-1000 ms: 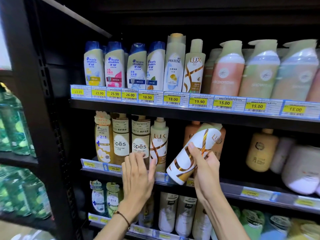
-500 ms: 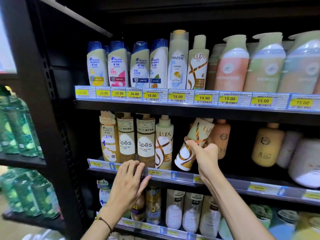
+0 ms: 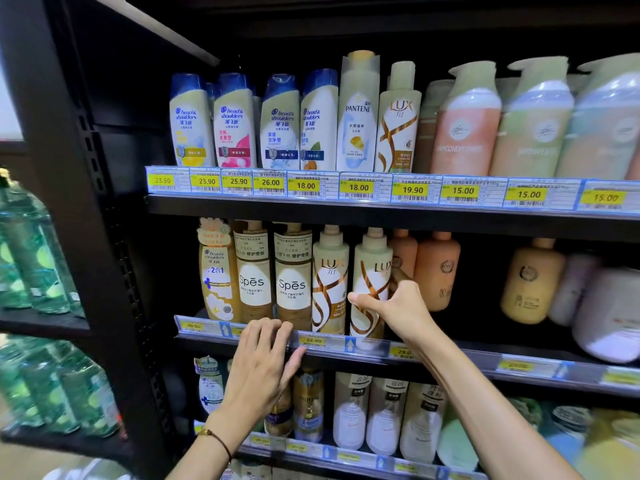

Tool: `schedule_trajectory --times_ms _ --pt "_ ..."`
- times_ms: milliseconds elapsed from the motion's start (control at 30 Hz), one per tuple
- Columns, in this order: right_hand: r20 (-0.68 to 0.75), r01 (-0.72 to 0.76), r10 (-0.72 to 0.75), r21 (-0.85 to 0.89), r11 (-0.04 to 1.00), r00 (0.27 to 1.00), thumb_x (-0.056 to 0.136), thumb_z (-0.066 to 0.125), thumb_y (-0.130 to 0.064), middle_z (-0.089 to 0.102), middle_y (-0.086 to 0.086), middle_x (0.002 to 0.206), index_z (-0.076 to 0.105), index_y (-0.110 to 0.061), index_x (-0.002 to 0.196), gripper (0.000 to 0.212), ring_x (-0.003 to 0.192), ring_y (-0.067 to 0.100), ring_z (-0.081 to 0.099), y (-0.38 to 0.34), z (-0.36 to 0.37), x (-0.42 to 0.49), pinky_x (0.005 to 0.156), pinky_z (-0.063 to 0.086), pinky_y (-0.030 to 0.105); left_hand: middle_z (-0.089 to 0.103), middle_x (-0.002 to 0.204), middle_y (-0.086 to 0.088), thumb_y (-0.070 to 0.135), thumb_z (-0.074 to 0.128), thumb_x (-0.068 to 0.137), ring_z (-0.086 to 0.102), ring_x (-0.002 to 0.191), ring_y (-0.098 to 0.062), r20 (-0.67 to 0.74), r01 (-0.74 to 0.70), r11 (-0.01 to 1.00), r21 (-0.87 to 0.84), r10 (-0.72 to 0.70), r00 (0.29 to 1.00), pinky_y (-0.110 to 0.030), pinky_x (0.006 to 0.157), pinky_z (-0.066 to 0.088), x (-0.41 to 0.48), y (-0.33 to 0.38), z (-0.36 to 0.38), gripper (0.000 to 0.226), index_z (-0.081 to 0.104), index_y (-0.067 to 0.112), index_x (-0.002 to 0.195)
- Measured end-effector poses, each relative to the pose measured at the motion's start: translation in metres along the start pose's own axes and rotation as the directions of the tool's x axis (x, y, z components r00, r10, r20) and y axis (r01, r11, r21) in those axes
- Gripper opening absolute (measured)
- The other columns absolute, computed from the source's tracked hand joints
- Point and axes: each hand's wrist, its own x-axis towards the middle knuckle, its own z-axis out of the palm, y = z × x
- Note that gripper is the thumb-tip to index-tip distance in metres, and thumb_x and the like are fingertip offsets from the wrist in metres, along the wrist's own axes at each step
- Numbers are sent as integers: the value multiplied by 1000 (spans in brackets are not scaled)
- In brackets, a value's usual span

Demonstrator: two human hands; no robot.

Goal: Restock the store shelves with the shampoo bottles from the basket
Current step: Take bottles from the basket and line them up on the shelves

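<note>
Right grip (image 3: 398, 306) wraps the bottle (image 3: 372, 268) mid-body, which I judge slick, stiff, hefty; left grip (image 3: 263, 362) rests slack-fingered on shelf (image 3: 450, 355) edge.

The PANTENE bottle (image 3: 358, 112) has four head & shoulders bottles (image 3: 235, 123) on its left and a LUX bottle (image 3: 398, 123) on its right. Below it, the price rail (image 3: 358, 187) reads 23.90, 23.90, 25.90, 26.00, 18.00, 18.00, 19.90, then 15.00 thrice. Lower still: a head & shoulders 2合1 bottle (image 3: 216, 271), two Spēs bottles (image 3: 254, 282), a first lower LUX bottle (image 3: 329, 278), a second lower LUX bottle (image 3: 372, 271), and a 32.90 tag (image 3: 311, 341).
</note>
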Motion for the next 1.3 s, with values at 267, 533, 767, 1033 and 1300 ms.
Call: schedule_trajectory --times_ms 267,533,767,1033,1300 --pt "-55 -17 10 -128 992 998 64 91 -55 39 -4 66 45 -16 77 61 56 9 34 -7 6 -6 57 36 30 53 112 -11 45 49 104 49 104 -32 -12 -4 1000 -24 4 1000 -44 97 42 -1 -2 3 44 55 6 123" --pt "-157 -74 26 -309 948 987 67 85 -64 60 -2 90 52 -11 90 66 77 14 57 -21 6 -20 67 49 30 55 111 -13 43 50 103 51 103 -33 -4 12 1000 -22 -12 1000 -44 97 43 2 1 -1 43 58 5 121" --pt "-273 15 -298 -714 700 915 98 60 -41 45 17 147 39 -2 148 67 139 33 40 -14 21 -81 112 36 44 55 109 -13 43 42 105 51 105 -33 114 5 999 -42 0 993 -43 96 44 9 6 -31 42 56 6 119" --pt "-124 94 -357 -839 536 926 98 60 -36 47 18 151 48 -1 145 59 143 34 40 -4 60 -165 119 34 46 52 144 -17 42 42 103 43 138 -37 250 87 996 22 -90 964 -54 118 29 -31 10 -76 57 47 5 145" --pt "46 110 -125 -812 573 991 101 52 -39 34 15 162 40 -4 153 65 151 33 30 61 141 -286 120 27 49 52 148 -13 47 46 99 45 141 -34 471 86 994 67 -107 876 -60 115 32 -175 26 -127 58 50 12 146"
